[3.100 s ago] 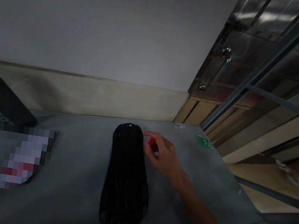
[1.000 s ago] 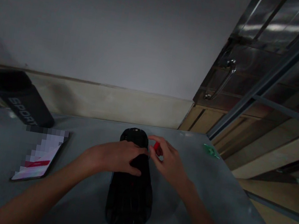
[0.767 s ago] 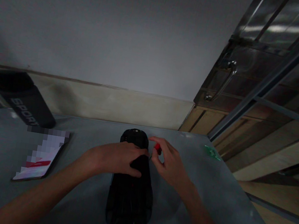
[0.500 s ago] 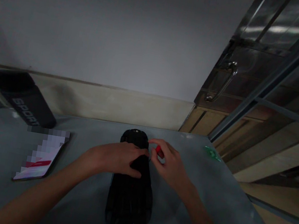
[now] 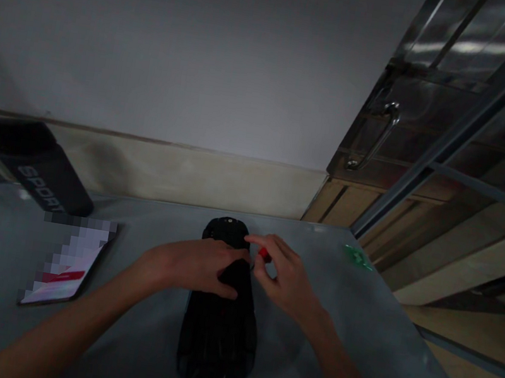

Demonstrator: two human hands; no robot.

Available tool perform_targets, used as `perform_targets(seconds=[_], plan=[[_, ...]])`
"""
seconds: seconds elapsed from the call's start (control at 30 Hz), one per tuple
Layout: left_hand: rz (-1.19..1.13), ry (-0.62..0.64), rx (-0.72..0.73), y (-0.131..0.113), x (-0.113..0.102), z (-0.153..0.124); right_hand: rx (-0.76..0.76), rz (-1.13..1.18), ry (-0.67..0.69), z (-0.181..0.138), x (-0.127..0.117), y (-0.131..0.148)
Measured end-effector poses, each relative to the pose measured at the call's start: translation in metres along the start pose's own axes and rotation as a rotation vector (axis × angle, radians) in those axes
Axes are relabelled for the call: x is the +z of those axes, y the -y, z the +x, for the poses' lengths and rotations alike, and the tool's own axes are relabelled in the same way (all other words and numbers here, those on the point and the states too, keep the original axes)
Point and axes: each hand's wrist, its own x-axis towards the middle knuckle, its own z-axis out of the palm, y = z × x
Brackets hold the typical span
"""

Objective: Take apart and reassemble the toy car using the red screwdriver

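Note:
A long black oval object [image 5: 218, 330] lies lengthwise on the grey table [image 5: 354, 333], its far end toward the wall. My left hand [image 5: 195, 264] rests across its upper part, fingers curled over it and pressing it down. My right hand [image 5: 284, 277] is right beside that spot, fingers pinched round a small red-handled tool [image 5: 263, 254] whose tip sits at the object's right edge. The light is dim and the tool's tip is too small to make out.
A phone [image 5: 65, 265] with a lit screen lies at the left of the table. A black bottle marked SPORT [image 5: 32, 170] leans behind it. A small green item [image 5: 357, 256] lies near the far right corner. A metal door with a handle [image 5: 378, 138] stands at right.
Three seconds ago only my right hand was at the object; my left hand has since come down on it. In the last second both hands stay almost still, the right fingers shifting slightly round the red tool.

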Motion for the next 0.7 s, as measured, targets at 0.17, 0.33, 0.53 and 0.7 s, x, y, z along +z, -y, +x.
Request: perform_targets(seconds=[0.17, 0.33, 0.53, 0.7], plan=[[-0.001, -0.020, 0.041, 0.0029, 0.0017, 0.0003, 0.032, -0.008, -0.032, -0.0002, 0.0007, 0.0000], [0.001, 0.015, -0.003, 0.0006, -0.0002, 0.0000, 0.054, 0.025, -0.018, -0.0018, 0.0020, -0.0027], [0.020, 0.038, -0.016, -0.0010, -0.0020, 0.0000, 0.071, 0.020, -0.008, -0.0023, 0.0037, -0.0032], [0.014, 0.024, -0.001, 0.0014, -0.0002, 0.0002, 0.099, 0.031, -0.017, -0.0027, 0.0069, -0.0049]])
